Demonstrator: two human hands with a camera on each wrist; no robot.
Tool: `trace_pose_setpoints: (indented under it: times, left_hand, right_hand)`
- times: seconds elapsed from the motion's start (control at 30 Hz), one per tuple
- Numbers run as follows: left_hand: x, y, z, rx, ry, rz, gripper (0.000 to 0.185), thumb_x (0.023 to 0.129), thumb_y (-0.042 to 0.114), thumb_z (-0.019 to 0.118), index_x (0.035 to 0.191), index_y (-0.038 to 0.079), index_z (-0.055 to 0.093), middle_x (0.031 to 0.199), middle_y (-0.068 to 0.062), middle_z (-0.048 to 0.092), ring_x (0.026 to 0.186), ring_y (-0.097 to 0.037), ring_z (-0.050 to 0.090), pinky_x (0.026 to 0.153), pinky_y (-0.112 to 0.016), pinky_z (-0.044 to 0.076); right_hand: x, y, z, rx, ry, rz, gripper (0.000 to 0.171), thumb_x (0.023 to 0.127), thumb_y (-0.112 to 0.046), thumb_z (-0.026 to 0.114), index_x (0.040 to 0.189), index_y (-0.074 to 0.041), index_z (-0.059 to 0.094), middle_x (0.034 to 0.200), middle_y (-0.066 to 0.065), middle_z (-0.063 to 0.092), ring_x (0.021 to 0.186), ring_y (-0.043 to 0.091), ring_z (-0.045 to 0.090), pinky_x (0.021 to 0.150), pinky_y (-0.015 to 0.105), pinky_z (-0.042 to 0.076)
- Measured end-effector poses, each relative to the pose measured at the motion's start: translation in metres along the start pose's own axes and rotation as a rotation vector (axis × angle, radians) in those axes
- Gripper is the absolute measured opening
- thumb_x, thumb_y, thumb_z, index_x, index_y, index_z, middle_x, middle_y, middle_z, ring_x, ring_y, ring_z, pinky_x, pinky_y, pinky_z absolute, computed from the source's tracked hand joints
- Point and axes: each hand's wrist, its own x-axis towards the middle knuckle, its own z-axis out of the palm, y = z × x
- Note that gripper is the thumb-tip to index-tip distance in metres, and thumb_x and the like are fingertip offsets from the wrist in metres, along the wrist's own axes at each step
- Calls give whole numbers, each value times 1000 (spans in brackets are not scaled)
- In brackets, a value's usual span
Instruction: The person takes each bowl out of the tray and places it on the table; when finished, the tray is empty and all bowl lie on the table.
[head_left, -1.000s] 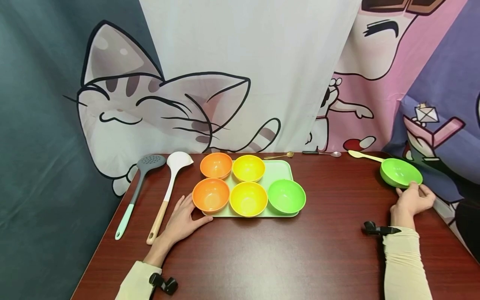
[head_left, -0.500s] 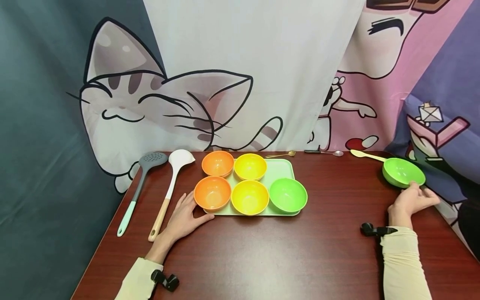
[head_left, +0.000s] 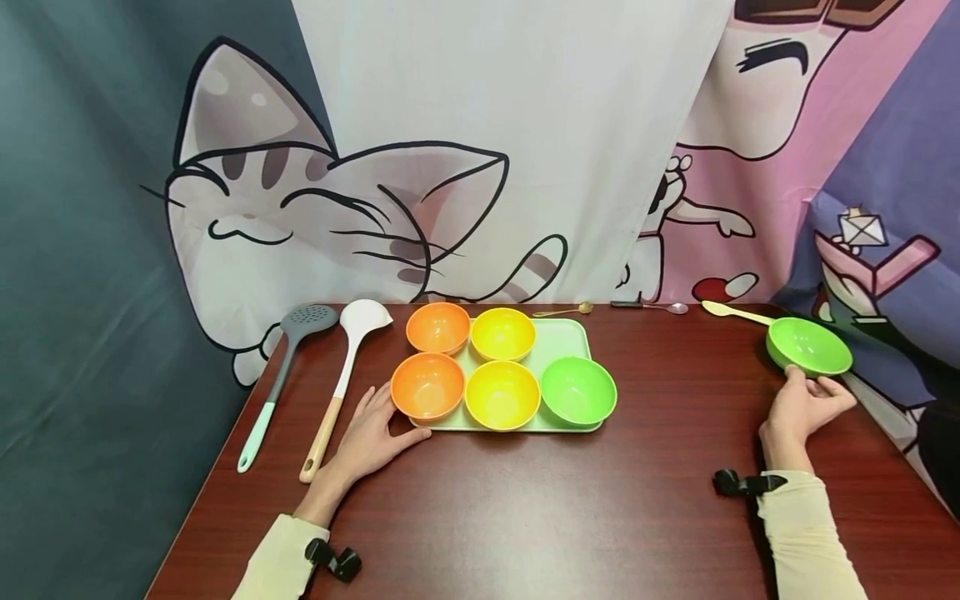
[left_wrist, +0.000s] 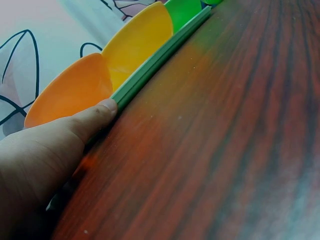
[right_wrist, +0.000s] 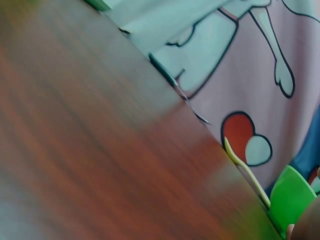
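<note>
Bowls fill most of the pale green tray [head_left: 564, 335] at the table's [head_left: 570, 508] far middle: two orange, two yellow and one green, with the tray's back right corner bare. The left hand [head_left: 372, 437] lies flat at the tray's front left corner, fingers straight, thumb tip touching the rim beside the near orange bowl [head_left: 427, 386]; the left wrist view shows that thumb against the tray edge, with the rest of the hand cut off. Left of the tray lie a grey skimmer [head_left: 283, 367] and a white ladle [head_left: 341, 375]. Well right of the tray sits a loose green bowl [head_left: 808, 347], the right hand [head_left: 804, 408] just in front of it, fingers relaxed and spread, fingertips at or just short of its near rim; contact is hard to make out. The right wrist view is blurred, showing only a sliver of that bowl and a cream spoon [head_left: 731, 312] behind it. Two small spoons lie behind the tray, too small to describe.
</note>
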Motion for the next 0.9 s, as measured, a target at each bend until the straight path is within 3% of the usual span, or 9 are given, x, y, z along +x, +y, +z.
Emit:
trace_pose_setpoints:
  times: [0.27,0.47,0.63,0.9]
  left_hand:
    - [1,2,-2,0,4,6,92,82,65,70,152,13,42,156,-9,42,147,-25,34,123,-57,14]
    - [0,3,-1,-5,1,1,93,82,66,69,153,13,40,156,-9,42,147,-25,35,123,-57,14]
    - [-2,4,0,-4,-2,0,93,82,66,69,153,13,40,156,-9,42,147,-25,35,124,-56,14]
    - [-1,4,-2,5,25,10,93,81,62,73,152,11,42,154,-12,44,146,-28,37,122,-59,16]
  right_hand:
    - [-13,9,2,-121,-105,-11,24,85,0,70,89,-15,52,86,-2,47,74,6,48,66,13,39]
    - [-15,10,3,-80,-194,32,20,86,0,69,88,-12,53,77,-1,56,65,8,56,54,13,49]
    - [-22,11,5,-43,-306,105,16,89,1,67,93,-8,55,78,-1,67,65,7,66,57,17,56]
    - [-30,12,10,43,-514,182,11,93,0,65,103,-2,61,88,5,75,78,13,74,67,22,60]
